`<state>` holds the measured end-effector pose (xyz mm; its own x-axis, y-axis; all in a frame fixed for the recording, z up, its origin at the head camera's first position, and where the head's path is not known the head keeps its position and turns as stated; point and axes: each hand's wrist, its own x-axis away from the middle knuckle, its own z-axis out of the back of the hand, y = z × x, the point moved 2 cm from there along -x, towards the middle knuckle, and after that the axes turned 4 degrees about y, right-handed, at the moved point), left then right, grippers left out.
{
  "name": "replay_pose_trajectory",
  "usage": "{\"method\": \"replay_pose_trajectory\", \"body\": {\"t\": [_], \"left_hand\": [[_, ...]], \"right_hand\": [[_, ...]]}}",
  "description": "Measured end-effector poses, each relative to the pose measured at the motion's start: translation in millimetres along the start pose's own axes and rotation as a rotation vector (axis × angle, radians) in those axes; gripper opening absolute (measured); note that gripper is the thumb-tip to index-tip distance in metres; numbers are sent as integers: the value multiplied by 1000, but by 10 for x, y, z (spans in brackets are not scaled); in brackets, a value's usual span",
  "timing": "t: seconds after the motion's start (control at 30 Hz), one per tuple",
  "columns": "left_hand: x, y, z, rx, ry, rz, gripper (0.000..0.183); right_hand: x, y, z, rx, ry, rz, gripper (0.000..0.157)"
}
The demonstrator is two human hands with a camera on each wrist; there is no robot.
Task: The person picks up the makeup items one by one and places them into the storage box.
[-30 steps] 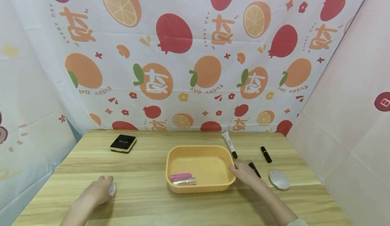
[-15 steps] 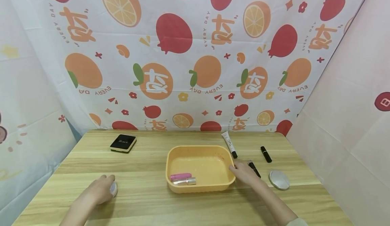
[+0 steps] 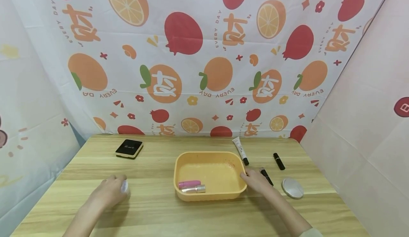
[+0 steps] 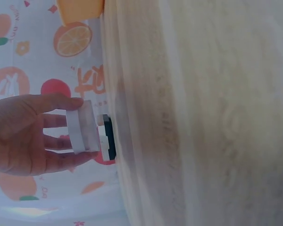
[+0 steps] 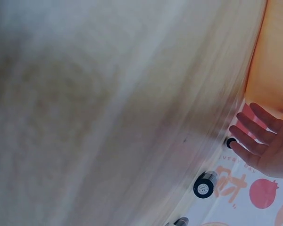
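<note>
plainly, from the head view, the left hand (image 3: 110, 191) grasps a small round jar (image 3: 125, 186) at the left of the wooden table (image 3: 153, 215), its white side facing the middle. over at the centre sits the yellow tray (image 3: 209, 196), and the right hand (image 3: 255, 181) is at its right end, a fingertip lapping over the rim. inside the tray, a pink tube (image 3: 189, 184) and a silver-capped tube (image 3: 193, 189) lie side by side in the near left corner. a black compact (image 3: 129, 148) lies near the back left; right of the tray are a white tube (image 3: 239, 149), two short black sticks (image 3: 279, 161) and a silver disc (image 3: 292, 188). from the left wrist, the jar shows a white band and a see-through part, pinched between the thumb and the fingers, with the black compact beyond it. from the right wrist, the right fingers are straight and slightly spread just beside the tray wall; the thumb is hidden, so i can't tell whether the hand pinches the rim.
</note>
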<state>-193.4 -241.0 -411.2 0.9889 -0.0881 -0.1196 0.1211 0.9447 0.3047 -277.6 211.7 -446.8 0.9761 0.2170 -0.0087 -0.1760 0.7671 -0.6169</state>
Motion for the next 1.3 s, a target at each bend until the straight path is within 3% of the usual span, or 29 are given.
{"method": "replay_pose_trajectory", "body": {"t": [0.13,0.47,1.0,1.3], "left_hand": [[-20,42,29,17,31,-8,47],[-55,117,55,29,32,-2,43],[-42,193,13,14,118,-95,40],[-42,257,34,7,113,-108,41]], "right_hand": [[-5,1,0,3,2,1,34],[-2,10,-6,6,13,10,34],[-10,41,-22,20,22,2,33],[0,18,-10,22,26,10,32]]}}
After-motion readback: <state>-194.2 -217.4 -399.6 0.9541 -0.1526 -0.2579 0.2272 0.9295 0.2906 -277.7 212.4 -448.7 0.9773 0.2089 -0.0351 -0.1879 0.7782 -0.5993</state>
